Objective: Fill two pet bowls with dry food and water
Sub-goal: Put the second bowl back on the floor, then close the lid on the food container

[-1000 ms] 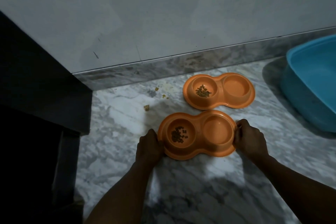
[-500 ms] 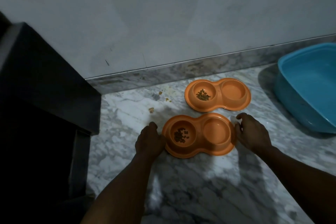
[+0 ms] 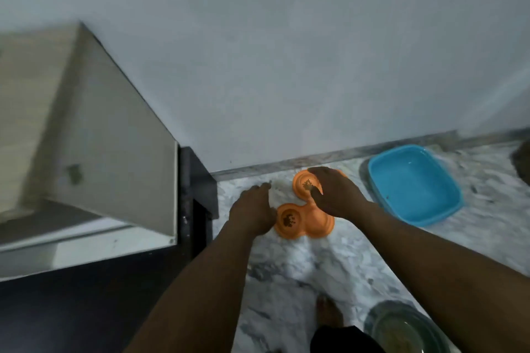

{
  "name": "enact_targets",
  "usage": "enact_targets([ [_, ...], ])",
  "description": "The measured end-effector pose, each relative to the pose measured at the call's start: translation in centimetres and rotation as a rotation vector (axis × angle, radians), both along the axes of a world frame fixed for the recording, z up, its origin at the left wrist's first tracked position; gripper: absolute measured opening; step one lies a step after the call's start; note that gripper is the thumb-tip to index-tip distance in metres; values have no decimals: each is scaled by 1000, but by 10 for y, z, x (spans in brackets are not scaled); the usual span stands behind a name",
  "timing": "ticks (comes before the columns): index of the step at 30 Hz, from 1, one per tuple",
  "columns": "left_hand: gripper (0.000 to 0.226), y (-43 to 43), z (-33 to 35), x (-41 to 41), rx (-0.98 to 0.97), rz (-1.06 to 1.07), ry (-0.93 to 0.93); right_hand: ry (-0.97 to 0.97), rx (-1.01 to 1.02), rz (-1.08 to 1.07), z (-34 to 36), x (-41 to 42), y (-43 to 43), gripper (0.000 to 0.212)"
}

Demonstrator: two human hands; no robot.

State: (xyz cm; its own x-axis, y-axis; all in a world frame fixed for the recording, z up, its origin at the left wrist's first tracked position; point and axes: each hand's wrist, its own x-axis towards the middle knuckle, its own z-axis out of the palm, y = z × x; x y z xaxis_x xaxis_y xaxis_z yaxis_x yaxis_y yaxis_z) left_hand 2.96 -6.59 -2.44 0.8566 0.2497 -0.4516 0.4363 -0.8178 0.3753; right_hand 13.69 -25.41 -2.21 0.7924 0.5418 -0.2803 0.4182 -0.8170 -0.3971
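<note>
Marble floor (image 3: 289,269) by the wall: my left hand (image 3: 253,210) hangs over the floor, fingers loosely spread, gripping nothing, w/ its edge at the left end of the near bowl (image 3: 304,222). My right hand (image 3: 337,195), also spread and empty, covers the near bowl's right cup and most of the far bowl (image 3: 301,182). Both orange double bowls sit on the floor close to the wall, kibble (image 3: 289,220) in each left cup; right cups hidden, so can't tell re: water. Blue tub (image 3: 413,183) to the right, glass dish (image 3: 407,329) at near right.
</note>
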Motion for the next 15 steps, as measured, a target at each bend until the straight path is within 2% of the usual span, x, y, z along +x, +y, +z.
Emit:
enact_targets([
  [7, 65, 22, 252, -45, 34, 52, -99, -55, 89, 80, 246, -49, 49, 54],
  [11, 68, 42, 346, -62, 84, 74, -112, -85, 100, 169, 344, -62, 79, 54],
  [15, 70, 59, 407, -87, 119, 129, -154, -122, 127, 230, 401, -78, 101, 52],
])
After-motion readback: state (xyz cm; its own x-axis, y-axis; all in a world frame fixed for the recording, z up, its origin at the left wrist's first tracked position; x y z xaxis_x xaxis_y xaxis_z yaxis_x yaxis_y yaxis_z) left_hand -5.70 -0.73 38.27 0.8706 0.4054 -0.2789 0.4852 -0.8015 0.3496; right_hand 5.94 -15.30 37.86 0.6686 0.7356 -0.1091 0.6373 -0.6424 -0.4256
